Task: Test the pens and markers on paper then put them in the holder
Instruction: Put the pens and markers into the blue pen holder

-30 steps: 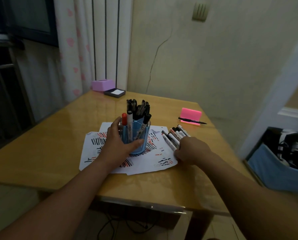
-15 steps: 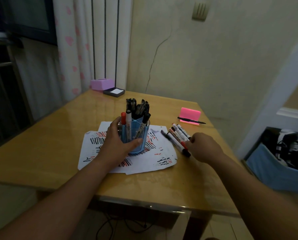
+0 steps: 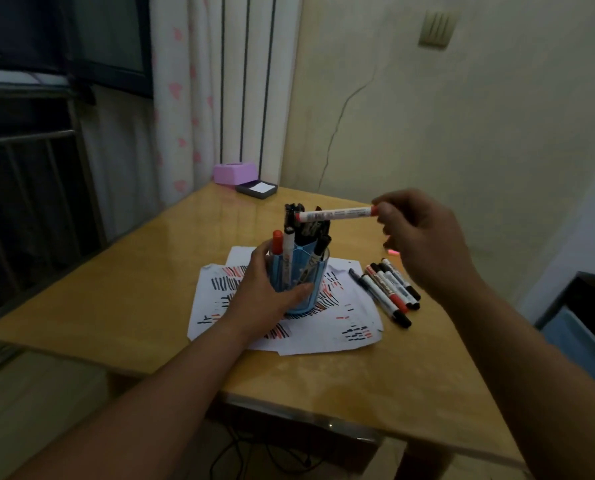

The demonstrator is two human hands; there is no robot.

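Here, the right hand (image 3: 424, 237) is pinching a red marker (image 3: 337, 214) by one end, nearly level above the holder (image 3: 315, 276), free end pointing left. The left hand (image 3: 264, 294) is gripping the holder on the paper (image 3: 323, 336).

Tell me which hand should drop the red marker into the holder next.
Right. The right hand pinches the red marker just above the blue holder; the left hand grips the holder, steadying it on the paper.

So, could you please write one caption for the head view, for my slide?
The right hand holds a red marker over the blue holder gripped by the left hand.
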